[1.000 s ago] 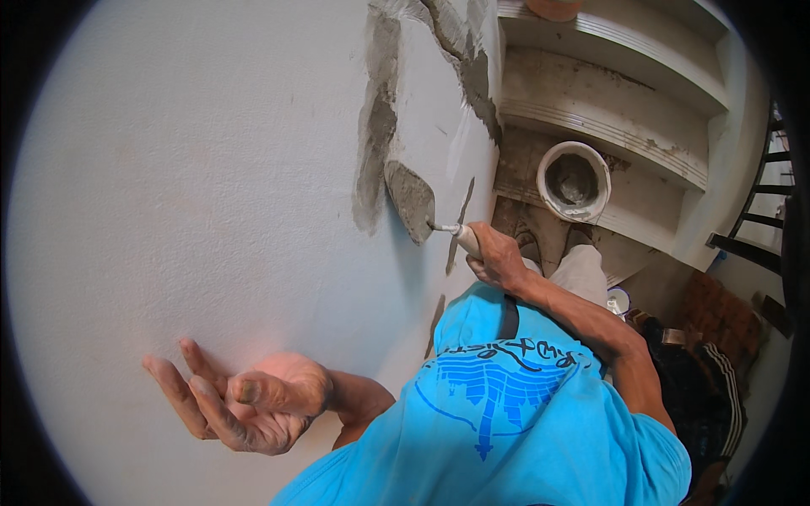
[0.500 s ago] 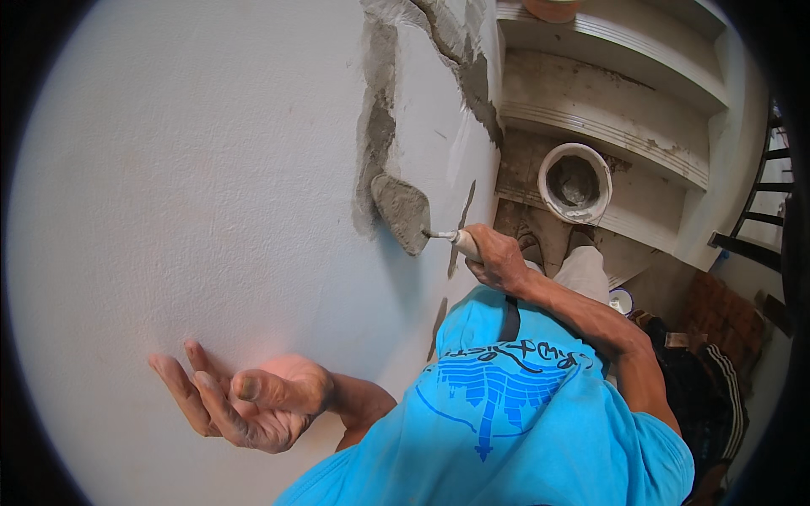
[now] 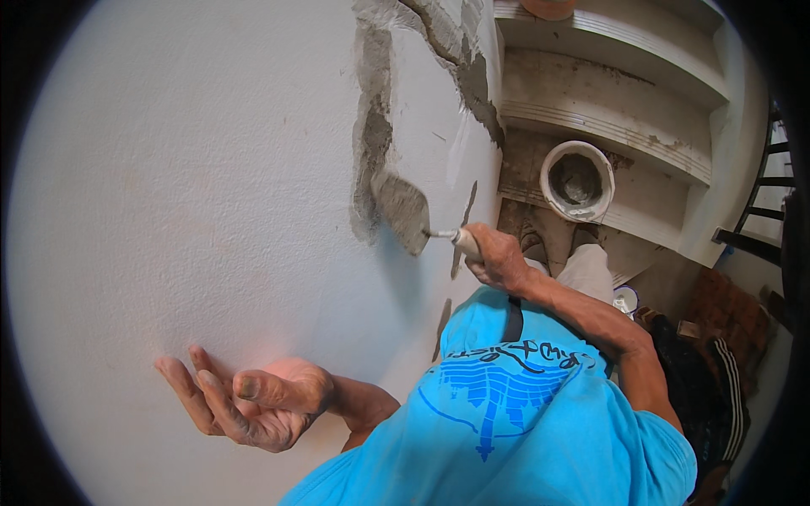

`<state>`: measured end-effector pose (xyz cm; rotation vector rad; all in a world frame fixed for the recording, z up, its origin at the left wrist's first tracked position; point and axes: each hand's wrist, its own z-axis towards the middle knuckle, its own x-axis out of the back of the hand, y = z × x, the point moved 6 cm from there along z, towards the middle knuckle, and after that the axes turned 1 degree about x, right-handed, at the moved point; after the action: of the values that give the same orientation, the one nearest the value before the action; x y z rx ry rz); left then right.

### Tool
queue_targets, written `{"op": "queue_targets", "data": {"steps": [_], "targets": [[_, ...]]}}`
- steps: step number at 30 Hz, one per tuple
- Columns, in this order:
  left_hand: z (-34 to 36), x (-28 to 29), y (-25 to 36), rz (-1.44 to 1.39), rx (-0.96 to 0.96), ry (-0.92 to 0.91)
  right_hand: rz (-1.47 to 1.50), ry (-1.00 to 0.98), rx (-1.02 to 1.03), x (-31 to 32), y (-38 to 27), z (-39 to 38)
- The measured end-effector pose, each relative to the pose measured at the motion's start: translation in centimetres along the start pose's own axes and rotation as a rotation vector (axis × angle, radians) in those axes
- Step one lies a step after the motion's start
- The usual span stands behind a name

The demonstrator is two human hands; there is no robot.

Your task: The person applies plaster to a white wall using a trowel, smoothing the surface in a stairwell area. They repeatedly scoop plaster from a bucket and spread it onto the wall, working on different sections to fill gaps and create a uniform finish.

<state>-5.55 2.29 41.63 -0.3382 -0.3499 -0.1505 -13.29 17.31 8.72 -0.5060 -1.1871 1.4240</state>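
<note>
A blue T-shirt [image 3: 506, 405] is seen nearest the camera. At the lower left, the left hand [image 3: 257, 403] is held beside the white wall [image 3: 194, 211], palm turned upward, its fingers loosely curled and spread apart; whether the wall is touched by it cannot be told. A trowel [image 3: 403, 211] is gripped in the right hand [image 3: 498, 257], whose fingers are wrapped round the pale handle. The grey-smeared blade is held at the wall, its tip over the lower part of a grey mortar strip [image 3: 374, 135]. Past the 2 feet [image 3: 584, 237], a white bucket [image 3: 582, 213] with grey mix inside is placed at the stairs [image 3: 582, 84]. Farther up, an orange-brown container [image 3: 550, 7] is cut off by the upper edge.
</note>
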Motion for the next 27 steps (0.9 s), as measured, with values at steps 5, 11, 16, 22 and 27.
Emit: {"op": "queue_targets", "data": {"steps": [5,11,16,22,27], "targets": [[0.1,0.3,0.1,-0.021,-0.032,-0.015,-0.039,0.116,-0.093,1.9,1.2,4.2],[-0.1,0.1,-0.1,-0.019,-0.001,0.06,-0.066,0.042,-0.08,0.4,1.0,4.6],[-0.4,0.4,-0.2,-0.02,0.002,-0.011,-0.019,0.061,0.006,1.0,0.0,2.0],[-0.2,0.1,-0.1,-0.046,0.026,0.009,-0.021,0.065,-0.133,2.3,1.4,5.7],[0.2,-0.4,0.7,0.01,0.032,-0.003,-0.015,-0.033,0.044,0.3,0.7,1.7]]}}
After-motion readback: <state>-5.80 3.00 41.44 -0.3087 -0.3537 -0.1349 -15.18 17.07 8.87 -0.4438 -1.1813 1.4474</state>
